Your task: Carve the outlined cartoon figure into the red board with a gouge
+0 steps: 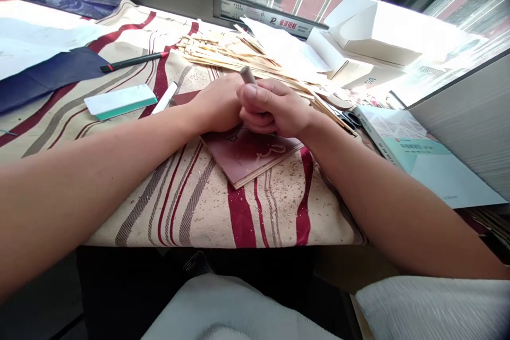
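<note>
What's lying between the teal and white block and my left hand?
In the head view, a slim white stick lies between the teal-and-white rectangular block and the left hand, with a corner of the dark red board beyond it, reaching under that hand.

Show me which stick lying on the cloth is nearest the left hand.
The white stick, between the teal-edged block and the left hand; the black pen lies farther off, and the grey stick is in the right hand.
</note>
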